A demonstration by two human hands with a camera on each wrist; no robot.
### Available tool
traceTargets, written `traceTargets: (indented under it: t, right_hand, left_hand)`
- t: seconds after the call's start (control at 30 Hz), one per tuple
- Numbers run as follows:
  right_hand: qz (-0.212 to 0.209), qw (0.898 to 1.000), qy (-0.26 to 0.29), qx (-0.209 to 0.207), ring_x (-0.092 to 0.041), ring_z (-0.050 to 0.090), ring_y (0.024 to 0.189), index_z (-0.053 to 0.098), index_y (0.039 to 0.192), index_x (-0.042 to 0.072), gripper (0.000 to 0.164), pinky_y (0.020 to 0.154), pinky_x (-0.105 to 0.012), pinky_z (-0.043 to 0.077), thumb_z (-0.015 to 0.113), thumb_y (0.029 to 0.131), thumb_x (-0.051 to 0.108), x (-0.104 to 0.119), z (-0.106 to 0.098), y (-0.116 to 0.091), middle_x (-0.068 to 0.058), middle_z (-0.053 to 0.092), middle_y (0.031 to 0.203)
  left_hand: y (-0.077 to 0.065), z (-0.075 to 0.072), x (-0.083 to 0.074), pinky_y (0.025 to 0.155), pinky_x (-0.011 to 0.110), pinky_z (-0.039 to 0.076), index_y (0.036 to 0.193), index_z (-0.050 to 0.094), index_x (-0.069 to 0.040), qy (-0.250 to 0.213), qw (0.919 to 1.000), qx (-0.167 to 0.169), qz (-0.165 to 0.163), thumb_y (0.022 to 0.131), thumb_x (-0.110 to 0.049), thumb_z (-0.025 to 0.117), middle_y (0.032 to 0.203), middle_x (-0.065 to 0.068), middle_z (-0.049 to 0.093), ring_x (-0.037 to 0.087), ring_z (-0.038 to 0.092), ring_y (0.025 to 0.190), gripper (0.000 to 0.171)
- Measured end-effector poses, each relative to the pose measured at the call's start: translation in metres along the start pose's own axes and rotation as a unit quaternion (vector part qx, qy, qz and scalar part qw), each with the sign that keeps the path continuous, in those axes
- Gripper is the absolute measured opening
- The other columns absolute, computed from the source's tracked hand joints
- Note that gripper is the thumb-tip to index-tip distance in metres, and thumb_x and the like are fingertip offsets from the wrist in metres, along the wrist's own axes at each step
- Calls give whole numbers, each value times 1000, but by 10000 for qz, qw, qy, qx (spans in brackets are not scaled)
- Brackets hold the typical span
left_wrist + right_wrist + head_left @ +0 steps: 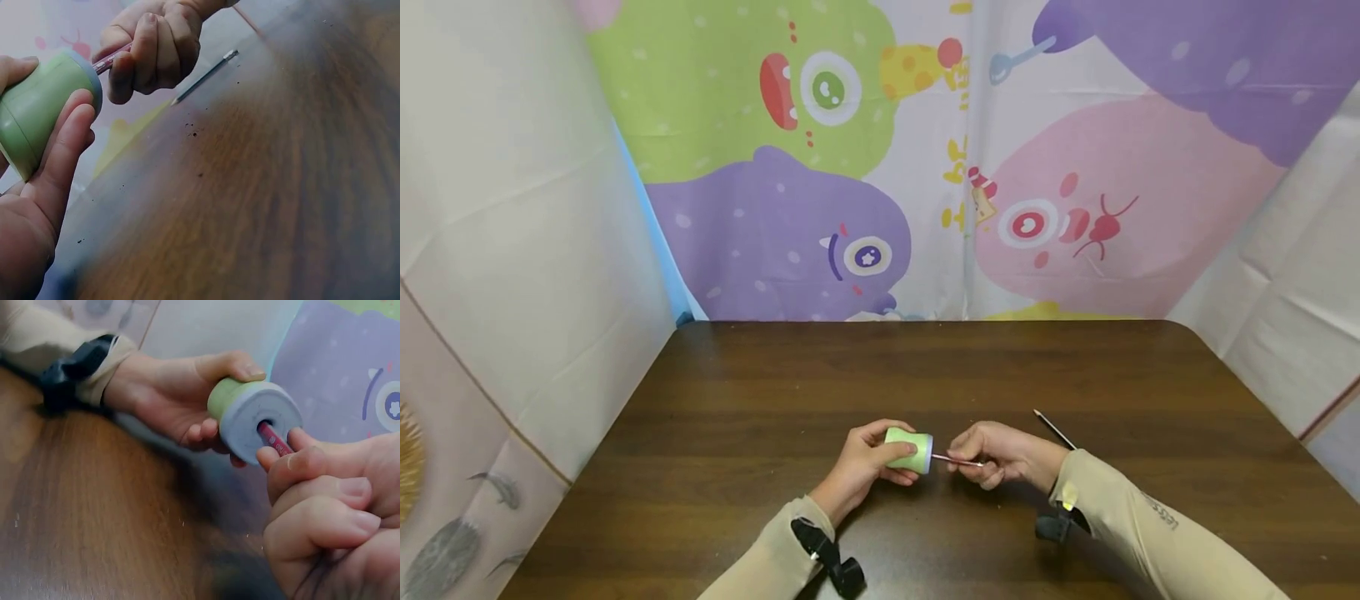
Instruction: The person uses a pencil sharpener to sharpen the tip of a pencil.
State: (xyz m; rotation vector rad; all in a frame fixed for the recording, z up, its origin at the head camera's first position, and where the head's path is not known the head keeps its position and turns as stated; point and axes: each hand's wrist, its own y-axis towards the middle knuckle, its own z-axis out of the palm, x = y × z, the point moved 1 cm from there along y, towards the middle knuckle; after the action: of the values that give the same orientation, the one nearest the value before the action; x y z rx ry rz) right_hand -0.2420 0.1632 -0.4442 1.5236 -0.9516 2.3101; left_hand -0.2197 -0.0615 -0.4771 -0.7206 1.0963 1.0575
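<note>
My left hand (867,461) grips the sharpener (247,420) above the table (700,500); my right hand (1003,454) pinches the pencil (273,439) entering it. I'd keep the pencil straight, the sharpener steady.

- Table (790,375): dark brown wood grain, lower centre; far corners rounded.
- Backdrop (928,167), upper centre: green, purple, pink cartoon creatures (790,237), sideways from where I stand.
- White cloth (535,192), upper left, creased; another (1292,258) at right.
- Blue strip (651,221) beside backdrop's left edge.
- Feather-print panel (460,433), lower left.
</note>
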Motion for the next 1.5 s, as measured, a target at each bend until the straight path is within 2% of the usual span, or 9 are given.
traceTargets:
  t: [0.23,0.33,0.5,0.7,0.83,0.9,0.97,1.33,1.5]
  right_hand:
    - [-203,9970,-541,-513,-1,32,44,59,83,-3,21,37,-12,24,49,98,8,5,1,-5,5,46,55]
    - [-823,9660,-2051,-1339,-6,40,43,64,90,-6,22,36,-17,34,61,96,15,11,6,-12,1,54,58]
    - [-2153,8124,-5059,-1939,-6,58,60,69,102,4,20,50,-23,51,71,93,21,21,15,-26,4,68,79]
    - [-3573,6428,-6542,-1764,2,53,63,64,86,8,11,53,-15,48,76,87,7,18,20,-30,5,65,76]
    - [-4074,5822,-6778,-1887,3,42,56,57,74,8,24,49,-12,39,77,81,-2,10,22,-23,7,56,65]
    - [-4092,5960,-6624,-1961,3,39,55,57,72,8,25,47,-11,37,77,80,-4,7,23,-20,6,55,63]
    - [-3918,6399,-6287,-2042,4,39,55,60,72,7,21,47,-11,37,76,82,-4,7,24,-17,4,59,63]
    - [-1222,9562,-2034,-1716,-4,36,41,60,80,-17,20,35,-17,25,64,88,2,14,11,-6,2,47,52]
    - [-2,9993,-265,-256,2,25,41,55,78,-2,24,36,-11,16,43,98,4,9,-5,-1,7,41,52]
  left_hand:
    - [0,2,0,52,30,61,119,49,22,-46,10000,-52,1,86,6,66,80,10,64,21,69,57,41]
    - [0,3,0,53,30,61,121,48,22,-142,9998,-138,-51,87,5,65,83,11,63,21,70,58,42]
    - [0,3,-1,55,30,62,117,53,18,-281,9992,-272,-50,88,4,65,85,12,63,22,70,59,35]
    - [1,2,1,55,30,62,114,59,12,-348,9989,-307,-35,88,4,65,84,12,63,22,70,59,27]
    - [1,1,1,54,30,61,112,60,11,-333,9988,-358,-78,88,4,65,82,12,63,22,70,58,26]
    - [1,0,1,53,29,61,112,59,12,-308,9986,-405,-117,88,3,65,81,12,63,21,69,57,27]
    - [1,0,0,52,28,61,112,59,12,-288,9985,-450,-145,87,3,65,80,12,63,21,69,56,27]
    - [1,-1,-3,51,29,61,108,62,10,-294,9986,-431,-117,88,4,64,82,11,63,20,69,56,22]
    - [-1,0,-2,52,29,61,121,47,23,-185,9996,-207,-20,86,7,64,83,10,63,20,69,56,42]
